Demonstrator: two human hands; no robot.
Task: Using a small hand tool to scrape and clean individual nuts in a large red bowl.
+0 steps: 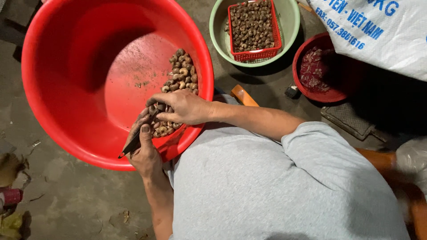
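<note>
A big red plastic basin point(71, 89) tilts toward me, with a heap of brown cashew nuts point(180, 75) along its near right wall. My right hand point(180, 106) reaches over the rim and pinches a nut from the heap. Just below it, my left hand point(144, 153) grips a small dark knife point(131, 144), whose blade points down-left over the basin's rim. Both hands nearly touch at the nut pile.
A pale green bowl point(291, 18) holding a red mesh basket point(253, 29) of nuts sits beyond the basin. To the right are a small red bucket point(318, 71) of reddish scraps and a white printed sack point(382, 31). The floor is bare concrete.
</note>
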